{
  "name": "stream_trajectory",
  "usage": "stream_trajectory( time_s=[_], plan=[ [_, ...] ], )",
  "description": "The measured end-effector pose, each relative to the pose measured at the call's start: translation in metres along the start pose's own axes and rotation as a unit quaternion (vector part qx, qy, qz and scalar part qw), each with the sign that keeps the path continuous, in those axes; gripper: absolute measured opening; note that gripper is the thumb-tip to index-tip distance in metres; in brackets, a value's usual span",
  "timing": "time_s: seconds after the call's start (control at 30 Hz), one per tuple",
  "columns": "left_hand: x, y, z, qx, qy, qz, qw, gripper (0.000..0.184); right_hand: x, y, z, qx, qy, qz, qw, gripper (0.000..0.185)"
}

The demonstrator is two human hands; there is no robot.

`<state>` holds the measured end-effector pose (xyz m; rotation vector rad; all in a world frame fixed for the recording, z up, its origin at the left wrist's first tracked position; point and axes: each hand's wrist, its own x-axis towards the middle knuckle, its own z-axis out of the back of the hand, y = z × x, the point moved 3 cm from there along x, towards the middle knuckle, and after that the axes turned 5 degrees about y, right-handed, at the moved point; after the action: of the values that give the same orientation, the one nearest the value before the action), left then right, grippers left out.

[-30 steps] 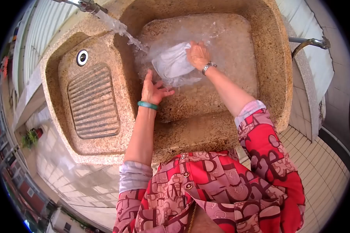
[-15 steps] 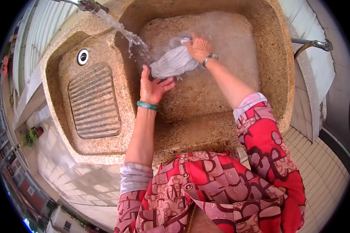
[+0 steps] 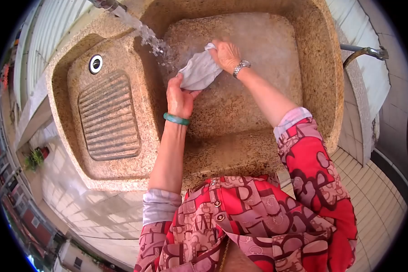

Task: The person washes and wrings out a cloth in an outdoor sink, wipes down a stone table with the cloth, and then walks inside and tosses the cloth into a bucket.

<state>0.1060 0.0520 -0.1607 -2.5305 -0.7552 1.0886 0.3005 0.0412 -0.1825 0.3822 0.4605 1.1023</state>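
A wet, whitish cloth stretches between my two hands above the basin of a speckled stone sink. My left hand, with a green bangle at the wrist, pinches its lower left end between thumb and fingers. At the upper right end, my right hand grips the cloth; a metal watch sits on that wrist. Part of the right fingers is hidden behind the hand. Water pours from a tap at the top left and falls just left of the cloth.
Left of the basin, the sink has a ribbed washboard and a round drain. Another tap juts out beyond the right rim. A potted plant stands on the tiled floor at far left.
My left hand has gone from spread fingers beside the cloth to gripping its end. The cloth has been lifted and pulled flatter between both hands, and my right hand has moved slightly left.
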Motion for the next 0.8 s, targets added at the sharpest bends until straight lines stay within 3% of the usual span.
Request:
stream_trajectory(
  time_s=[0.07, 0.1, 0.17, 0.23, 0.27, 0.3, 0.33, 0.4, 0.43, 0.47, 0.5, 0.53, 0.57, 0.63, 0.73, 0.77, 0.8],
  plan=[
    [-0.008, 0.003, 0.007, 0.081, -0.093, 0.07, 0.99, 0.054, 0.005, -0.015, 0.003, -0.033, 0.001, -0.032, 0.999, 0.028],
    [-0.009, 0.012, 0.015, 0.034, -0.163, 0.099, 0.981, 0.071, -0.002, -0.013, 0.0, -0.04, -0.02, -0.03, 0.999, 0.03],
    [-0.009, 0.018, 0.02, -0.011, -0.148, 0.137, 0.979, 0.074, -0.02, 0.0, -0.018, -0.008, -0.047, -0.006, 0.999, 0.029],
    [-0.01, 0.017, 0.009, -0.065, -0.166, 0.168, 0.97, 0.079, -0.035, 0.032, -0.045, 0.125, 0.092, -0.049, 0.987, 0.026],
    [0.001, 0.018, 0.027, -0.065, -0.166, 0.167, 0.97, 0.079, -0.044, 0.055, -0.053, 0.185, 0.07, -0.023, 0.98, 0.022],
    [0.023, 0.02, 0.051, -0.234, -0.004, 0.15, 0.961, 0.072, -0.058, 0.09, -0.031, 0.22, 0.122, 0.039, 0.967, 0.021],
    [0.031, 0.018, 0.063, -0.391, 0.158, 0.125, 0.898, 0.07, -0.073, 0.112, -0.017, 0.304, 0.079, 0.14, 0.939, 0.02],
    [0.021, 0.008, 0.042, -0.197, 0.085, 0.054, 0.975, 0.05, -0.088, 0.137, 0.021, 0.335, 0.064, 0.243, 0.908, 0.021],
    [0.015, 0.004, 0.031, -0.093, 0.039, 0.033, 0.994, 0.042, -0.081, 0.125, 0.018, 0.318, 0.081, 0.202, 0.923, 0.021],
    [0.021, -0.004, 0.031, -0.071, -0.052, -0.044, 0.995, 0.035, -0.069, 0.104, 0.013, 0.301, 0.098, 0.162, 0.935, 0.022],
    [0.022, -0.011, 0.014, 0.013, 0.006, -0.08, 0.997, 0.024, -0.051, 0.076, 0.01, 0.176, 0.064, 0.135, 0.973, 0.022],
    [0.011, -0.014, 0.001, -0.009, -0.05, -0.149, 0.988, 0.021, -0.031, 0.041, 0.009, 0.214, 0.042, 0.037, 0.975, 0.021],
    [0.006, -0.017, -0.002, 0.066, -0.056, -0.156, 0.984, 0.023, -0.018, 0.015, 0.015, 0.158, 0.036, -0.061, 0.985, 0.021],
    [-0.01, -0.016, -0.006, 0.183, -0.1, -0.11, 0.972, 0.029, -0.006, -0.025, 0.015, 0.161, 0.041, -0.131, 0.977, 0.027],
    [-0.016, 0.014, 0.022, 0.126, -0.184, 0.051, 0.974, 0.028, -0.001, -0.036, 0.002, 0.086, -0.027, -0.124, 0.988, 0.035],
    [-0.02, 0.019, 0.024, 0.149, -0.184, 0.053, 0.97, 0.04, -0.011, -0.028, -0.003, -0.01, -0.058, -0.054, 0.997, 0.04],
    [-0.02, 0.017, 0.022, 0.148, -0.184, 0.052, 0.97, 0.04, -0.019, -0.023, -0.008, -0.01, -0.058, -0.053, 0.997, 0.04]
  ],
)
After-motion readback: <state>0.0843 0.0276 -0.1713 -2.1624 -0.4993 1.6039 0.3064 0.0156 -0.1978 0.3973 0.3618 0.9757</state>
